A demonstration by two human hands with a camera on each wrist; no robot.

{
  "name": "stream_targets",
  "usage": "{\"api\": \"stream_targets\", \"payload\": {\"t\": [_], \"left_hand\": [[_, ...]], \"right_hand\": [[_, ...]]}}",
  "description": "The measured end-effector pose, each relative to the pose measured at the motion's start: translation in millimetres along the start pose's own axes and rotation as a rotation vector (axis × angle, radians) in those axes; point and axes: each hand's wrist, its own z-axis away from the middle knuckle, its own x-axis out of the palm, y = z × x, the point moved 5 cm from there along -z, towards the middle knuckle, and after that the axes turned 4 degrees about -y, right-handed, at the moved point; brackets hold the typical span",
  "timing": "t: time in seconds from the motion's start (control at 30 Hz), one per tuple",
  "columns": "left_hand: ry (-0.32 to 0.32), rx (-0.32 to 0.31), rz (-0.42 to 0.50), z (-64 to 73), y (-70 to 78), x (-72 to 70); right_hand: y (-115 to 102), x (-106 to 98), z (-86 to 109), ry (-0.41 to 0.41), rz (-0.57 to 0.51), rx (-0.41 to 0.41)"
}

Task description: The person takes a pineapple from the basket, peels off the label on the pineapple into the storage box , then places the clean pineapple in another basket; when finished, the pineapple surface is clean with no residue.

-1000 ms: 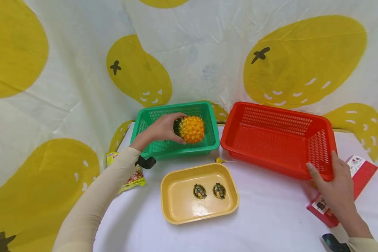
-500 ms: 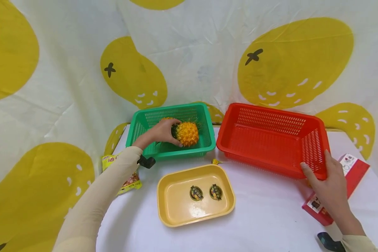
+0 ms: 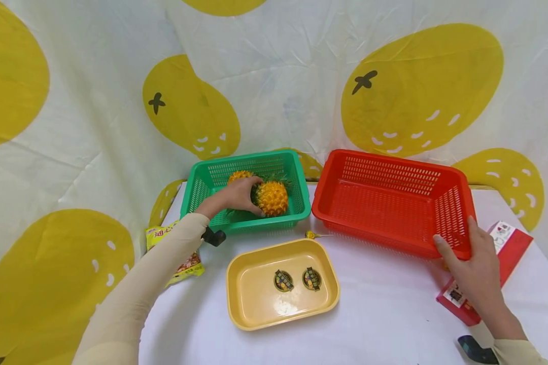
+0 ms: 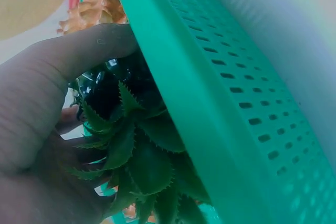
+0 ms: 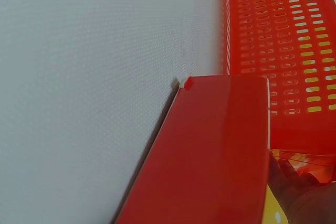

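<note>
My left hand (image 3: 238,195) holds a small orange pineapple (image 3: 273,198) by its green crown, inside the green basket (image 3: 274,222). In the left wrist view my thumb lies across the dark base of the spiky leaves (image 4: 149,166), beside the green rim. Behind my fingers a second pineapple (image 3: 240,175) shows in part. My right hand (image 3: 479,268) grips the near right corner of the red basket (image 3: 379,242), thumb on the front side and fingers at the end wall. In the right wrist view, fingers (image 5: 289,182) show under the basket's edge.
A yellow tray (image 3: 251,299) with two round stickers stands in front. Between the baskets and tray lies a lollipop (image 3: 310,234). Left is a yellow snack bag (image 3: 189,263); a long red box (image 3: 513,258) lies by my right hand. Something in clear wrapping (image 5: 307,162) sits under the red basket.
My left hand has lowered the pineapple deeper into the green basket, toward its front side. The second pineapple has come into sight. My right hand keeps its grip; the head view has shifted slightly.
</note>
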Motion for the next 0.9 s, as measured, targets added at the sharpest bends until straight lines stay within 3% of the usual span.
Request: {"api": "stream_targets", "payload": {"t": [0.3, 0.63, 0.8, 0.9], "left_hand": [[-0.057, 0.041, 0.013, 0.8, 0.4, -1.3], [-0.07, 0.059, 0.035, 5.3, -9.7, -1.9], [-0.037, 0.071, 0.096, 12.3, -7.2, -9.6], [0.051, 0.085, 0.117, 18.0, -1.4, -19.7]], "right_hand": [[-4, 0, 0.9, 0.003, -0.011, 0.006], [-7, 3, 0.8, -0.008, -0.019, 0.0], [-8, 1, 0.9, -0.018, -0.013, -0.002], [-9, -2, 1.5, -0.03, -0.022, 0.021]]}}
